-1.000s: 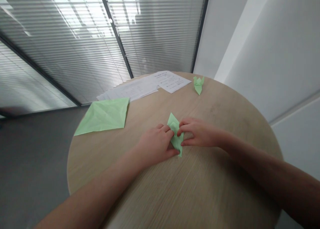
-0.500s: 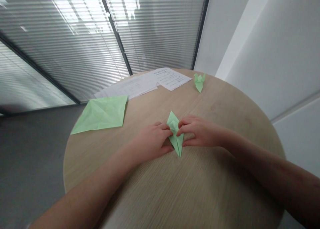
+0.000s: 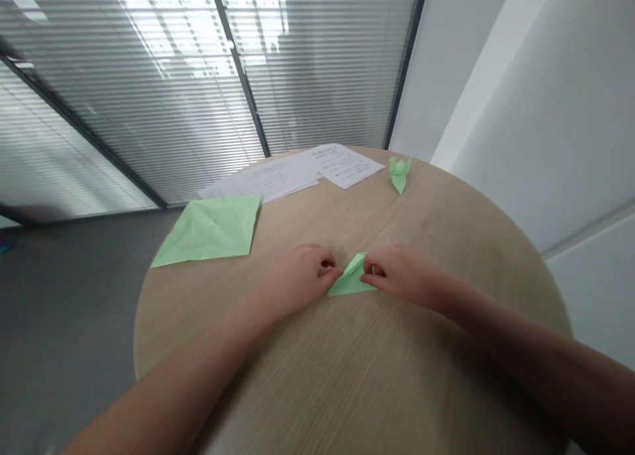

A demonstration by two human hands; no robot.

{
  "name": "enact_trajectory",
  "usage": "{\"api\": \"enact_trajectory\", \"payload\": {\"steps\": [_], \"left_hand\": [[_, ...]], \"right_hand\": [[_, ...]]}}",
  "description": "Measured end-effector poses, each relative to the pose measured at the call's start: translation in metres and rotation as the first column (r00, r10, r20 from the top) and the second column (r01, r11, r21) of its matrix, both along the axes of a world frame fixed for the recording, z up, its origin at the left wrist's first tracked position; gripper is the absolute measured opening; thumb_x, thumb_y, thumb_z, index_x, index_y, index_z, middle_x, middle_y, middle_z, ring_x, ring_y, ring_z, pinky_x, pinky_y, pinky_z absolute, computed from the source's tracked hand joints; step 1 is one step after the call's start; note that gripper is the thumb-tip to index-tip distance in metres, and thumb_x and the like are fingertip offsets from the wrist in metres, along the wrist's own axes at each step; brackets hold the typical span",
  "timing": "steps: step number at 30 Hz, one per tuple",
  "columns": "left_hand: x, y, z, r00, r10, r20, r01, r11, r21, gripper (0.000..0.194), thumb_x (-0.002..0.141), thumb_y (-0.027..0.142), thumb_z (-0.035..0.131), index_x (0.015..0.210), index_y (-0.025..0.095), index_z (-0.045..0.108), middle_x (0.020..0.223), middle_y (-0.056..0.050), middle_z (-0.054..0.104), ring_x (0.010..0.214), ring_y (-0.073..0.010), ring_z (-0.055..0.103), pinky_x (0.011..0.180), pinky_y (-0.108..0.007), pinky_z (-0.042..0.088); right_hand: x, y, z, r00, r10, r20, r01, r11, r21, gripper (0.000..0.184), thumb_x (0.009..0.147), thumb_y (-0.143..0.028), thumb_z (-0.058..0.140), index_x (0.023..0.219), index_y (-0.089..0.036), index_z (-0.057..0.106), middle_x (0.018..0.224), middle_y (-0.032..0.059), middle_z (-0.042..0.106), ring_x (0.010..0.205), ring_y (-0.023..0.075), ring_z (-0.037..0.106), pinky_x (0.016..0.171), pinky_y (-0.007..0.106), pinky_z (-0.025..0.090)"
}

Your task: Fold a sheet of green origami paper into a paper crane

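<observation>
A small folded piece of light green origami paper [image 3: 351, 280] lies between my hands at the middle of the round table [image 3: 317, 389]. Its shape is now low and wide, with a slanting upper edge. My left hand [image 3: 303, 275] pinches its left corner between thumb and fingers. On the other side, my right hand [image 3: 399, 273] grips the right end, the fingers curled and the thumb along the lower edge. The fingers cover that end of the paper.
A finished-looking green origami bird [image 3: 399, 174] stands at the table's back right. A creased green paper sheet [image 3: 211, 229] lies at the left edge, beside overlapping white printed sheets [image 3: 297, 167]. Blinds [image 3: 327, 65] and a white wall [image 3: 546, 111] rise behind the table.
The green paper has turned from an upright diamond pointing at me to a sideways, slanted shape. My fingers have moved to its left and right ends. The camera view has shifted slightly.
</observation>
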State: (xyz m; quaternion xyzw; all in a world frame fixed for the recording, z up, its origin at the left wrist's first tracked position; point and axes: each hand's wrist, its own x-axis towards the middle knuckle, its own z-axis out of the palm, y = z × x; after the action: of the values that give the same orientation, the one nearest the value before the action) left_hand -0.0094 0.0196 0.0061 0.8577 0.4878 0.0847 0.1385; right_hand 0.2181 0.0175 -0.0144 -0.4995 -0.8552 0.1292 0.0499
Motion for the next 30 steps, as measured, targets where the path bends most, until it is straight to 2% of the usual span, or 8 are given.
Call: {"api": "enact_trajectory", "payload": {"steps": [4, 7, 10, 12, 15, 18, 25, 30], "left_hand": [[0.007, -0.01, -0.001, 0.997, -0.046, -0.057, 0.045, 0.999, -0.012, 0.027, 0.088, 0.045, 0.06, 0.093, 0.022, 0.071, 0.088, -0.005, 0.07, 0.082, -0.0222, 0.064, 0.067, -0.032, 0.046], [0.011, -0.015, -0.002, 0.994, -0.066, -0.092, 0.067, 0.998, 0.002, 0.022, 0.086, 0.04, 0.063, 0.092, 0.021, 0.071, 0.089, -0.006, 0.069, 0.083, -0.0229, 0.065, 0.068, -0.032, 0.047], [0.012, -0.015, -0.004, 0.991, -0.064, -0.114, 0.066, 0.998, 0.014, 0.014, 0.083, 0.031, 0.063, 0.089, 0.02, 0.071, 0.088, -0.006, 0.069, 0.081, -0.0224, 0.064, 0.069, -0.033, 0.048], [0.011, -0.013, -0.005, 0.992, -0.059, -0.112, 0.061, 0.998, 0.015, 0.012, 0.082, 0.029, 0.063, 0.087, 0.02, 0.07, 0.087, -0.005, 0.069, 0.079, -0.0223, 0.064, 0.068, -0.033, 0.048], [0.008, -0.01, -0.005, 0.994, -0.063, -0.091, 0.064, 0.998, 0.014, 0.016, 0.081, 0.027, 0.062, 0.094, 0.022, 0.071, 0.088, -0.005, 0.07, 0.081, -0.0227, 0.064, 0.07, -0.033, 0.049], [0.003, -0.007, -0.005, 0.995, -0.071, -0.07, 0.071, 0.997, 0.005, 0.022, 0.081, 0.024, 0.062, 0.1, 0.022, 0.072, 0.092, -0.005, 0.07, 0.086, -0.0232, 0.065, 0.075, -0.034, 0.049], [-0.001, 0.002, -0.01, 0.998, -0.051, -0.045, 0.052, 0.999, 0.01, 0.022, 0.083, 0.02, 0.057, 0.096, 0.022, 0.075, 0.091, -0.005, 0.07, 0.086, -0.0219, 0.065, 0.077, -0.034, 0.049], [0.0, 0.008, -0.013, 1.0, -0.01, -0.027, 0.011, 0.999, 0.032, 0.021, 0.085, 0.021, 0.057, 0.094, 0.021, 0.075, 0.091, -0.005, 0.069, 0.086, -0.0215, 0.064, 0.076, -0.033, 0.049]], "right_hand": [[-0.002, -0.004, 0.0, 0.994, -0.097, 0.057, 0.097, 0.995, -0.009, 0.026, 0.09, -0.041, 0.06, 0.075, -0.02, 0.066, 0.073, 0.0041, 0.067, 0.065, 0.0161, 0.057, 0.057, 0.027, 0.026], [-0.003, -0.004, -0.002, 0.993, -0.115, -0.02, 0.116, 0.989, 0.092, 0.021, 0.085, -0.039, 0.067, 0.091, -0.019, 0.064, 0.085, 0.0059, 0.067, 0.078, 0.0203, 0.061, 0.068, 0.029, 0.039], [-0.002, -0.001, -0.004, 0.992, 0.064, -0.11, -0.034, 0.966, 0.256, 0.033, 0.082, -0.025, 0.07, 0.114, -0.02, 0.06, 0.119, 0.0101, 0.063, 0.111, 0.0254, 0.057, 0.094, 0.037, 0.043], [-0.001, 0.002, -0.005, 0.976, 0.195, -0.096, -0.16, 0.943, 0.291, 0.029, 0.085, -0.02, 0.066, 0.113, -0.021, 0.062, 0.131, 0.0099, 0.057, 0.121, 0.0258, 0.052, 0.102, 0.039, 0.04], [-0.001, 0.007, -0.006, 0.954, 0.293, -0.072, -0.269, 0.935, 0.231, 0.01, 0.091, -0.021, 0.058, 0.096, -0.02, 0.066, 0.12, 0.0075, 0.063, 0.11, 0.0217, 0.058, 0.097, 0.035, 0.042], [0.0, 0.01, -0.007, 0.962, 0.264, -0.061, -0.249, 0.95, 0.187, 0.013, 0.094, -0.021, 0.054, 0.089, -0.017, 0.065, 0.098, 0.0061, 0.068, 0.093, 0.0188, 0.061, 0.086, 0.032, 0.043], [0.003, 0.01, -0.012, 0.977, 0.172, -0.123, -0.15, 0.974, 0.168, 0.019, 0.091, -0.027, 0.06, 0.107, -0.018, 0.067, 0.106, 0.0074, 0.068, 0.103, 0.0221, 0.06, 0.094, 0.035, 0.041], [-0.001, 0.007, -0.013, 0.979, 0.119, -0.166, -0.105, 0.99, 0.091, 0.023, 0.09, -0.029, 0.061, 0.11, -0.02, 0.07, 0.093, 0.005, 0.069, 0.091, 0.019, 0.06, 0.083, 0.03, 0.041]]}}
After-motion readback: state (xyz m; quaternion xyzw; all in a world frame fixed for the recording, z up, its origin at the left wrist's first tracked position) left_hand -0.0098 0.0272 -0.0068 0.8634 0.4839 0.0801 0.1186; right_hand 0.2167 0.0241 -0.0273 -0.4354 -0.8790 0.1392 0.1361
